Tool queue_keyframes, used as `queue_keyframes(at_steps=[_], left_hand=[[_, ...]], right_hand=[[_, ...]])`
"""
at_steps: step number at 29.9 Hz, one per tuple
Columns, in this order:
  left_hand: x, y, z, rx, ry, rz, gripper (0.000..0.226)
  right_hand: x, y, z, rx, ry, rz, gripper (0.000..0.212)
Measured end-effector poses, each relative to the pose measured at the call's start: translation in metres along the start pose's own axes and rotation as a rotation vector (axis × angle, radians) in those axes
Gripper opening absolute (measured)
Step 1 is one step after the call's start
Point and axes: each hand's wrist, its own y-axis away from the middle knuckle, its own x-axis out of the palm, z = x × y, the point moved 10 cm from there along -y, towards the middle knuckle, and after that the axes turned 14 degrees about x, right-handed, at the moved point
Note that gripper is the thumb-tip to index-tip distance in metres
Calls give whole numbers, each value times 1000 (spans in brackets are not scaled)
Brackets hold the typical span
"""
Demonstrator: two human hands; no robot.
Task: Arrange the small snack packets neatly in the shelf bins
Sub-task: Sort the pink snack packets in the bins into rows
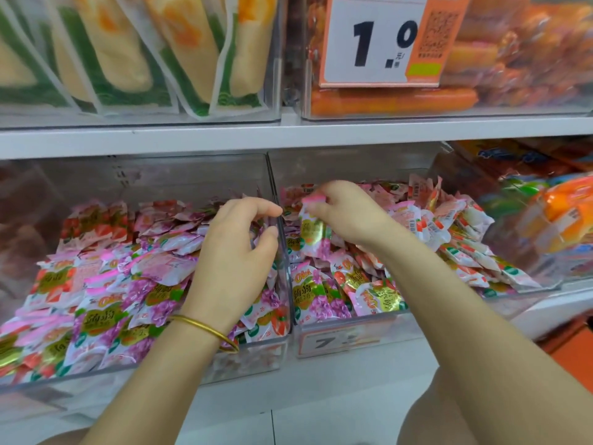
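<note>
Firstly, white shelf (288, 136): two clear bins carried side by side. Left bin (96, 181): heaped with pink snack packets (144, 284). Right bin (353, 168): likewise filled. Left hand (237, 252): fingers curled down among packets beside dividing wall; grasp cannot be told. Right hand (346, 213): held packet (313, 234) pinched by top edge, hung upright over right bin. Gold bangle (208, 330): worn on left wrist.

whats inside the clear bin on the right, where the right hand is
The clear plastic right bin holds a heap of small pink-and-white snack packets; the right hand pinches one purple-flowered packet above it. Lower layers and the bin floor are covered.
</note>
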Motion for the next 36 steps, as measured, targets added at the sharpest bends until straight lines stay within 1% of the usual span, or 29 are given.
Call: queue_keyframes(at_steps=[1, 3, 6, 7, 9, 11, 12, 14, 15, 16, 17, 18, 19, 21, 22, 23, 26, 30, 32, 34, 36], left_hand=[[0, 0, 0, 3, -2, -1, 24], [0, 1, 0, 0, -5, -5, 24], [0, 0, 1, 1, -15, -3, 23], [-1, 0, 2, 2, -18, -3, 22], [-1, -1, 2, 3, -20, -4, 22], [-1, -1, 3, 5, -17, -3, 22], [0, -1, 2, 8, -17, 0, 22], [2, -1, 1, 21, -24, 11, 22], [3, -1, 0, 30, -29, 18, 22], [5, -1, 0, 39, -36, 25, 21], [6, -1, -1, 47, -45, 30, 21], [7, -1, -2, 56, -56, 36, 21], [8, -1, -3, 65, -64, 41, 20], [11, -1, -5, 76, -69, 49, 20], [13, -1, -5, 76, -68, 55, 20], [15, -1, -6, 78, -70, 58, 20], [18, -1, -7, 87, -74, 59, 21], [19, 0, -7, 88, -76, 66, 19], [18, 2, -7, 96, -80, 72, 19], [16, 2, -8, 110, -98, 78, 18], [15, 3, -9, 125, -119, 81, 18]], right_hand=[[8, -6, 3, 2, 9, 11, 34], [26, -11, 4, -16, 112, 22, 32], [29, -3, 5, -107, 324, -105, 22], [26, 0, 6, -145, 359, -144, 23], [21, 6, 6, -219, 362, -165, 41], [26, 10, 5, -281, 390, -99, 50], [34, 11, 2, -294, 394, -18, 53], [37, 14, -5, -251, 295, 131, 54], [28, 12, -9, -217, 204, 132, 52], [14, 10, -12, -201, 120, 94, 50], [4, 8, -15, -199, 66, 67, 46], [2, 9, -18, -199, 51, 81, 42], [6, 11, -20, -195, 92, 118, 39], [24, 15, -28, -174, 326, 148, 52], [32, 16, -30, -172, 448, 119, 59], [35, 16, -28, -184, 531, 64, 61], [37, 15, -20, -215, 614, -52, 51], [20, 13, -28, -148, 529, -98, 32], [4, 13, -35, -107, 468, -150, 27], [-3, 14, -37, -110, 448, -182, 28], [0, 17, -35, -145, 452, -164, 33]])
